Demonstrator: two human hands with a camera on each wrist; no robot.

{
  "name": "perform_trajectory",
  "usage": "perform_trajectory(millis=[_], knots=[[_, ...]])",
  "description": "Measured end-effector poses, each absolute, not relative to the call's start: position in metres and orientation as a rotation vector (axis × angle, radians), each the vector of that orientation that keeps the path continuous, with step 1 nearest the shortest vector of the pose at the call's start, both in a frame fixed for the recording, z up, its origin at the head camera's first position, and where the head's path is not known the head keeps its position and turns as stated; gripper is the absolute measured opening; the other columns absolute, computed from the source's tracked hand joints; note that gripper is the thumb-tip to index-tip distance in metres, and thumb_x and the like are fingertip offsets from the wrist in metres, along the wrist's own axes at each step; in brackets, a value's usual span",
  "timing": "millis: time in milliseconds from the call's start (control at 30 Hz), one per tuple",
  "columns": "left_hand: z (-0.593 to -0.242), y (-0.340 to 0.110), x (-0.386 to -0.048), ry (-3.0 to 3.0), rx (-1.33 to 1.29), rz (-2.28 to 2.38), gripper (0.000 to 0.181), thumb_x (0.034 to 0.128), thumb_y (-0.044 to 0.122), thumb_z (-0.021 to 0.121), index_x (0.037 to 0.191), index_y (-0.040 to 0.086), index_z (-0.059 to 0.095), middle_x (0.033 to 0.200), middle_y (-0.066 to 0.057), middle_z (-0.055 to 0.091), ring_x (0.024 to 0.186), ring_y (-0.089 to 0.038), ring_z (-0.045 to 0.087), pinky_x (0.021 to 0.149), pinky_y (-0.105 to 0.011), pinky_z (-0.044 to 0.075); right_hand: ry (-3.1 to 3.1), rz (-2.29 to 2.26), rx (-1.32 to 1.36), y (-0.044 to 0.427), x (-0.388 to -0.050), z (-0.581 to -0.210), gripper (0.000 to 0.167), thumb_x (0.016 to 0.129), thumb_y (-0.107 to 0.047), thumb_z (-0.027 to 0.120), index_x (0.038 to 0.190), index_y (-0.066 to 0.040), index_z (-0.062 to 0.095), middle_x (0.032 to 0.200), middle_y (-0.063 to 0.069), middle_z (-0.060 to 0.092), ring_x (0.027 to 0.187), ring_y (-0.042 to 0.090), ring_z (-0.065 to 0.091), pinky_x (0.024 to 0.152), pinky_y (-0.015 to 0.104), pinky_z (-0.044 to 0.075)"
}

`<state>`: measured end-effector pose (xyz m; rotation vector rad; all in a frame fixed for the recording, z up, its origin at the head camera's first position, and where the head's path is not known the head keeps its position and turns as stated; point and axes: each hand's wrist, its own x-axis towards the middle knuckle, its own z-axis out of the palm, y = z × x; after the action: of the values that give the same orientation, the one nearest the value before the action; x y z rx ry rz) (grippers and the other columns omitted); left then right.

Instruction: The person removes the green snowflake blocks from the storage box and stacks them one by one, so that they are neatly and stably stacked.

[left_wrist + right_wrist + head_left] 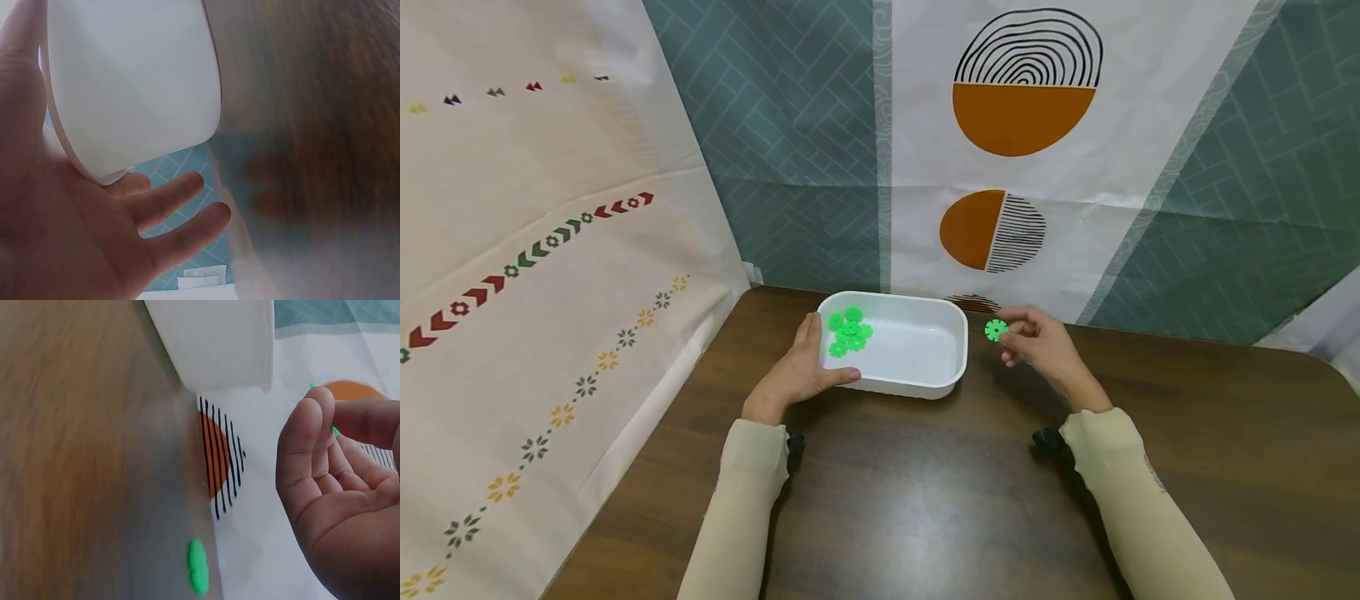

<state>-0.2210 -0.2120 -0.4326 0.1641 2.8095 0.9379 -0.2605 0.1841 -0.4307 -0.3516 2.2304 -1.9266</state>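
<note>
A white tray (910,342) with rounded corners stands on the brown table, with several green notched discs (850,330) piled at its left end. My left hand (797,367) holds the tray's near left corner, thumb over the front rim and fingers along the left side. In the left wrist view, some fingers stretch out below the tray wall. To the right of the tray, my right hand (1037,342) pinches one green notched disc (996,330) between thumb and fingertips, apart from the rim. The right wrist view shows only slivers of that disc.
Another green piece (198,567) lies on the table near its back edge in the right wrist view. A patterned cloth (1000,167) hangs behind the table (910,483). A cream embroidered cloth (550,333) borders the left side.
</note>
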Motion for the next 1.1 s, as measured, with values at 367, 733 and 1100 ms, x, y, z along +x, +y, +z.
perform_trajectory(millis=[367, 733, 1100], knots=[[-0.433, -0.215, -0.220, 2.802, 0.149, 0.948, 0.133, 0.0801, 0.061, 0.078, 0.159, 0.002, -0.012, 0.167, -0.016, -0.010, 0.149, -0.038, 0.017, 0.115, -0.051, 0.028, 2.187, -1.982, -0.143, 0.224, -0.263, -0.436, 0.030, 0.101, -0.003, 0.058, 0.127, 0.008, 0.047, 0.090, 0.006, 0.067, 0.066, 0.013, 0.064, 0.063, 0.028, 0.056], [-0.432, -0.217, -0.218, 2.795, 0.146, 0.943, 0.132, 0.0815, 0.061, 0.077, 0.159, 0.005, -0.015, 0.167, -0.015, -0.012, 0.151, -0.038, 0.012, 0.116, -0.053, 0.025, 2.163, -1.803, 0.018, 0.241, -0.271, -0.454, 0.036, 0.102, -0.005, 0.054, 0.134, 0.009, 0.045, 0.088, 0.009, 0.063, 0.065, 0.013, 0.061, 0.063, 0.028, 0.055], [-0.431, -0.212, -0.220, 2.789, 0.169, 0.968, 0.133, 0.0804, 0.063, 0.077, 0.159, 0.006, -0.014, 0.167, -0.017, -0.011, 0.150, -0.039, 0.013, 0.115, -0.054, 0.026, 2.196, -1.719, 0.052, 0.243, -0.274, -0.459, 0.036, 0.101, -0.004, 0.056, 0.133, 0.010, 0.048, 0.081, 0.010, 0.065, 0.062, 0.015, 0.064, 0.061, 0.032, 0.057]])
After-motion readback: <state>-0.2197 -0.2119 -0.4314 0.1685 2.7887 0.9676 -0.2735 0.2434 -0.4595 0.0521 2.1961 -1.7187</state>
